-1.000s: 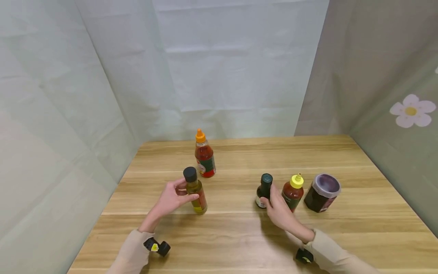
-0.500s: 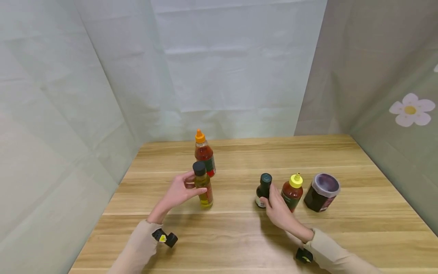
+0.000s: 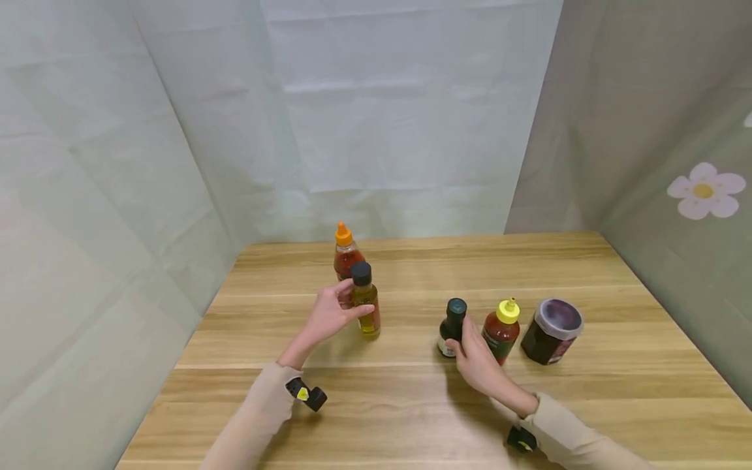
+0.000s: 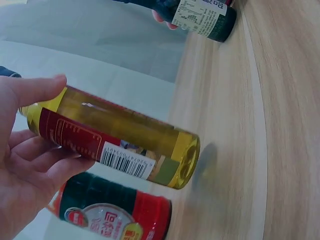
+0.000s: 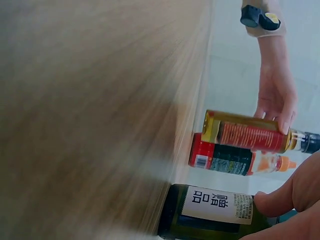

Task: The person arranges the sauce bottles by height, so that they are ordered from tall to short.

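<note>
My left hand (image 3: 328, 316) grips an oil bottle (image 4: 135, 127) with a black cap and a red label, thumb on one side and fingers on the other. In the left wrist view the bottle's base hangs just above the wooden table (image 4: 230, 125), with a shadow beneath. Behind it, partly hidden in the head view, stands a red sauce squeeze bottle (image 3: 346, 261) with an orange nozzle. My right hand (image 3: 480, 360) holds a dark green glass bottle (image 5: 215, 205) with a white label, upright on the table. Right beside that hand is a red sauce bottle (image 3: 502, 334) with a yellow nozzle.
A dark octagonal jar (image 3: 543, 343) with a translucent lid stands at the right. Pale cloth (image 3: 399, 130) hangs behind the table, and more cloth with a white flower (image 3: 705, 189) lines the right side.
My left hand has carried the oil bottle to the right and toward the back, so it now covers part of the orange-nozzle bottle. My right hand and its bottle have stayed put.
</note>
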A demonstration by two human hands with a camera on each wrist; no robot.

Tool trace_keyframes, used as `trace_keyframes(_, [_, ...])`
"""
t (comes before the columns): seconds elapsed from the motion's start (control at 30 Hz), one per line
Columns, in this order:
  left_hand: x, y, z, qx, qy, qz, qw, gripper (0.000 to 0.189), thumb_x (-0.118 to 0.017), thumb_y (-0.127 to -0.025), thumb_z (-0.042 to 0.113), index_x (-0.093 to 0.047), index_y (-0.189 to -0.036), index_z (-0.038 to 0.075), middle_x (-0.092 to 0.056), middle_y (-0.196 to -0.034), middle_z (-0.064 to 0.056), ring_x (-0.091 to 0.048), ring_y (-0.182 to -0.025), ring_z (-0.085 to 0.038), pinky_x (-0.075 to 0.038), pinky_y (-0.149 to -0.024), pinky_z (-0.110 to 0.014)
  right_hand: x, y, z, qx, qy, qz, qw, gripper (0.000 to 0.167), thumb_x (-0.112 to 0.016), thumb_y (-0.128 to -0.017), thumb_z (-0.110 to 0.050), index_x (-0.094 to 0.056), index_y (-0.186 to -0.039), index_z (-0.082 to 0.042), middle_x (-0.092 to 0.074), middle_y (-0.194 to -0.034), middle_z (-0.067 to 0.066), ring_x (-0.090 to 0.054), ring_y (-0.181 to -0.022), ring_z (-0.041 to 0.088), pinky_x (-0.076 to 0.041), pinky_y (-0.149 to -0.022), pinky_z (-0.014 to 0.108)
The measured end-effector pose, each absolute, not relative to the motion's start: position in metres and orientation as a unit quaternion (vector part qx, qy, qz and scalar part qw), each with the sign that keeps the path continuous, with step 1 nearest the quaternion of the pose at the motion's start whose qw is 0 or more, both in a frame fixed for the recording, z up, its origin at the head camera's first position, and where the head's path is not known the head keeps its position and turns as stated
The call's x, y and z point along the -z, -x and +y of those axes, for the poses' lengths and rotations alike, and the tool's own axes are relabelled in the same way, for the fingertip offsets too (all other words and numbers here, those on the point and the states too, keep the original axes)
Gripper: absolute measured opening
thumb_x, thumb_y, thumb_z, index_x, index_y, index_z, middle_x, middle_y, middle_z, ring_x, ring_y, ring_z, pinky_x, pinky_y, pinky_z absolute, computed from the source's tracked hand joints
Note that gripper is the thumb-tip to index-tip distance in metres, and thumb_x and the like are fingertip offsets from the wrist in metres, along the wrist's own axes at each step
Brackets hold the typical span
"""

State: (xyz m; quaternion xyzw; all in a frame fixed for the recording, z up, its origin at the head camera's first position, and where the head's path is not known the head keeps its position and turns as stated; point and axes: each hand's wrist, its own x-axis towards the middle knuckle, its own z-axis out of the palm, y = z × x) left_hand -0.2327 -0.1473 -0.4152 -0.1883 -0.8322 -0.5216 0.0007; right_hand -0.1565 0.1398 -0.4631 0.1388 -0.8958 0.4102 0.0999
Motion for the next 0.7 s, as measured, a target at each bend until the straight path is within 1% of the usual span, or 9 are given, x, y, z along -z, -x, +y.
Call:
trace_keyframes(0.07, [0.417, 0.236, -0.144, 0.523, 0.185, -0.832, 0.005, 0.052, -0.079, -0.081, 0.021, -0.059, -0.126, 0.003, -0.069, -0.115, -0.018, -0.069, -0.098, -0.027, -0.059, -0.081, -0.036, 0.463, 0.156, 0.140, -0.409, -0.140, -0.896, 0.100, 0.042, -0.056, -0.095, 0.000, -0.036, -0.130, 0.008, -0.054, -0.114, 0.024, -0.056, -0.112, 0.037, -0.052, -0.088, 0.049])
trace_keyframes(0.2, [0.420, 0.243, -0.136, 0.540, 0.173, -0.824, 0.004, 0.054, -0.078, -0.082, 0.018, -0.057, -0.129, 0.003, -0.068, -0.119, -0.018, -0.067, -0.106, -0.029, -0.057, -0.089, -0.040, 0.463, 0.156, 0.140, -0.404, -0.140, -0.898, 0.106, 0.041, -0.056, -0.094, 0.000, -0.037, -0.129, 0.008, -0.055, -0.112, 0.023, -0.057, -0.110, 0.036, -0.052, -0.087, 0.048])
trace_keyframes(0.3, [0.421, 0.248, -0.130, 0.548, 0.165, -0.820, 0.005, 0.054, -0.078, -0.082, 0.016, -0.057, -0.129, 0.002, -0.067, -0.121, -0.019, -0.066, -0.109, -0.031, -0.056, -0.092, -0.042, 0.463, 0.156, 0.140, -0.403, -0.137, -0.898, 0.110, 0.040, -0.057, -0.094, 0.000, -0.038, -0.129, 0.008, -0.055, -0.111, 0.023, -0.057, -0.110, 0.036, -0.052, -0.087, 0.048])
trace_keyframes(0.4, [0.422, 0.252, -0.126, 0.546, 0.159, -0.822, 0.010, 0.052, -0.078, -0.082, 0.016, -0.058, -0.128, 0.002, -0.068, -0.119, -0.018, -0.066, -0.107, -0.031, -0.056, -0.091, -0.043, 0.464, 0.155, 0.141, -0.402, -0.138, -0.899, 0.109, 0.039, -0.057, -0.095, -0.002, -0.039, -0.128, 0.008, -0.055, -0.111, 0.022, -0.057, -0.109, 0.035, -0.052, -0.087, 0.048])
trace_keyframes(0.7, [0.425, 0.270, -0.110, 0.538, 0.155, -0.828, 0.023, 0.044, -0.078, -0.082, 0.017, -0.062, -0.123, 0.008, -0.071, -0.113, -0.012, -0.069, -0.101, -0.026, -0.058, -0.087, -0.041, 0.463, 0.156, 0.140, -0.395, -0.140, -0.901, 0.112, 0.041, -0.059, -0.093, -0.001, -0.040, -0.127, 0.010, -0.056, -0.110, 0.023, -0.057, -0.110, 0.037, -0.051, -0.089, 0.051])
